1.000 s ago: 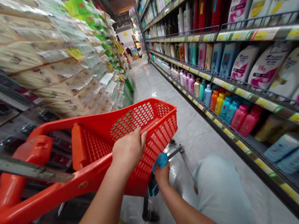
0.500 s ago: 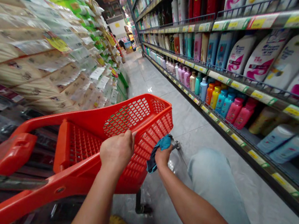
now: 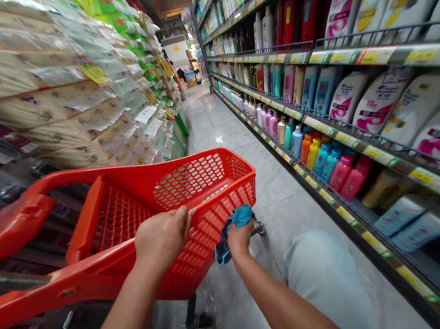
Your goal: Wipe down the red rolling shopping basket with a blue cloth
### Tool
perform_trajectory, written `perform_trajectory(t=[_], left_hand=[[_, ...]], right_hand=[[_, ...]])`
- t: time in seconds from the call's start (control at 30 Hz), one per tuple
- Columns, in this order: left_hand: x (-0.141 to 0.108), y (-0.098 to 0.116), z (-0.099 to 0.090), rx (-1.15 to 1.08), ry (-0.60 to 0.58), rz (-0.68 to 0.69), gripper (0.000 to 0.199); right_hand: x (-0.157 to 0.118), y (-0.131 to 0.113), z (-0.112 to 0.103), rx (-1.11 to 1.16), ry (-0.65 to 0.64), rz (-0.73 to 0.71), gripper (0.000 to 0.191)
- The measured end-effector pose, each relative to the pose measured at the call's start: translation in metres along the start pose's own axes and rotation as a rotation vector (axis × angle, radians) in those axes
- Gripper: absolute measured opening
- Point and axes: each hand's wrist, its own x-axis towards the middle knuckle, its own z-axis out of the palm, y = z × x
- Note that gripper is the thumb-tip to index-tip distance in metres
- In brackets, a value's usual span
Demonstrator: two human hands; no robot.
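Observation:
A red plastic shopping cart with lattice sides stands in front of me, and its basket holds nothing that I can see. My left hand is closed around the top rim of its near side. Lower down, at the outside of the basket's side wall, my right hand is closed on a bunched blue and dark cloth. The cloth lies against or very close to the red lattice. My right fingertips are partly hidden by the cloth.
Shelves of shampoo bottles run along the right. Stacked plastic-wrapped packages rise at the left. Grey tiled floor stretches down the aisle. My bent knee is right of the cart, and a cart wheel shows below.
The view has tilted up slightly, so the cart and both hands appear a little lower. My left hand keeps its hold on the rim; my right hand still holds the cloth at the side.

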Motion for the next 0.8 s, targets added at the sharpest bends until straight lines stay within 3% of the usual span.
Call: perform_trajectory(t=[0.07, 0.17, 0.3, 0.4, 0.6, 0.8], left_hand=[[-0.003, -0.002, 0.001, 0.012, 0.019, 0.013, 0.047], [-0.006, -0.004, 0.001, 0.019, 0.043, 0.030, 0.047], [-0.010, -0.008, 0.002, 0.016, 0.084, 0.068, 0.046], [-0.015, -0.012, 0.004, 0.009, 0.139, 0.103, 0.045], [-0.021, -0.019, 0.008, -0.007, 0.195, 0.182, 0.045], [-0.021, -0.036, 0.013, -0.049, 0.279, 0.226, 0.041]], right_hand=[[0.003, -0.011, -0.001, 0.027, -0.008, -0.055, 0.041], [0.035, -0.033, -0.012, 0.053, 0.005, -0.083, 0.048], [0.091, -0.049, -0.034, 0.043, -0.028, -0.003, 0.029], [0.115, -0.057, -0.048, 0.037, -0.086, 0.040, 0.016], [0.124, -0.069, -0.079, 0.076, -0.199, 0.076, 0.022], [0.114, -0.071, -0.111, 0.069, -0.273, 0.086, 0.012]])
